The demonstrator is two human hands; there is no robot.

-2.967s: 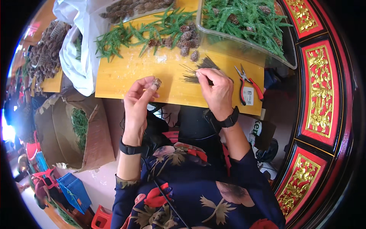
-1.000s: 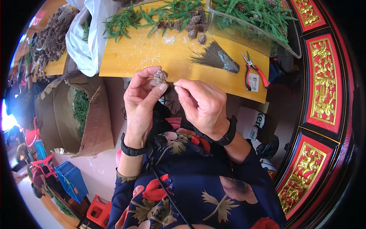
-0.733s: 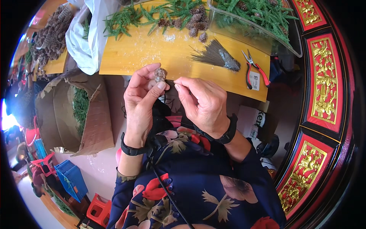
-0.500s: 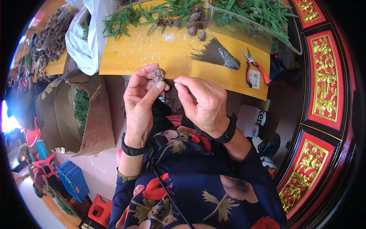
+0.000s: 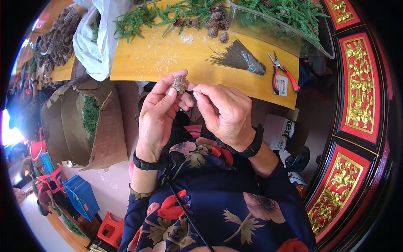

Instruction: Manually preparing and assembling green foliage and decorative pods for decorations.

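A small pale brown pine cone [image 5: 180,84] is pinched between the thumb and fingers of my left hand [image 5: 159,105], just off the near edge of the table. Close beside it, the thumb and forefinger of my right hand [image 5: 224,111] press together on a thin dark wire [image 5: 190,90] whose short visible end meets the cone's right side. Most of that wire is hidden by my fingers. Beyond my right hand, a fanned bundle of thin brown wires [image 5: 233,57] lies on the yellow tabletop [image 5: 138,54]. Red-handled pliers [image 5: 279,73] rest to the right of the bundle.
Several pine cones [image 5: 217,21] and green sprigs [image 5: 136,23] lie along the table's far side. A clear plastic bin [image 5: 268,30] of greenery stands far right. An open cardboard box [image 5: 107,134] and a white bag [image 5: 90,54] are at left. Carved red-and-gold panels [image 5: 359,92] line the right.
My left hand has turned the pine cone and brought it slightly to the right, closer to my right fingers. My right hand keeps its pinch and has barely moved.
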